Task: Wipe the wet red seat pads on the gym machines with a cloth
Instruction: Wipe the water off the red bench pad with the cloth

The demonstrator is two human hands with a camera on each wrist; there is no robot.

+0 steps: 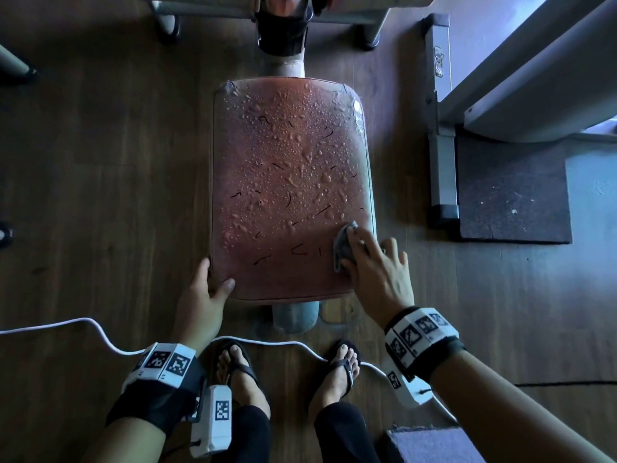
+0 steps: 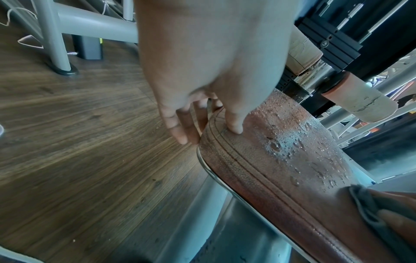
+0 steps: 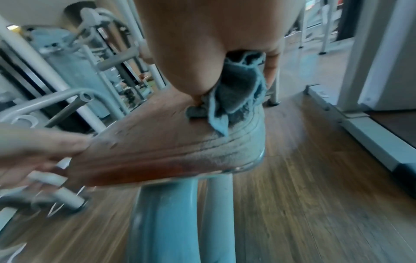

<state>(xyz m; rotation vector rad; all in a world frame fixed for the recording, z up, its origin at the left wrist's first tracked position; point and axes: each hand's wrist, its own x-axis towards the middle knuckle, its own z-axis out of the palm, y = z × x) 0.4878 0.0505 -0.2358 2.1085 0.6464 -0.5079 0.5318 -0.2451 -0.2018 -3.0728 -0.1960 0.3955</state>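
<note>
The red seat pad (image 1: 287,162) lies lengthways in front of me, beaded with water drops over most of its top; the near strip looks drier. My left hand (image 1: 215,279) grips its near-left corner, thumb on top and fingers down the side, as the left wrist view shows at the pad's (image 2: 281,160) seam under the left hand (image 2: 209,135). My right hand (image 1: 374,262) holds a bunched grey cloth (image 1: 344,245) pressed onto the near-right part of the pad. In the right wrist view the cloth (image 3: 238,89) hangs from the palm onto the pad (image 3: 146,138).
The pad sits on a grey post (image 1: 295,315) over a wooden floor. A white cable (image 1: 100,332) runs across the floor by my sandalled feet (image 1: 240,362). A grey machine frame (image 1: 440,128) and a black mat (image 1: 514,195) stand to the right. Foam rollers (image 2: 360,105) sit beyond the pad.
</note>
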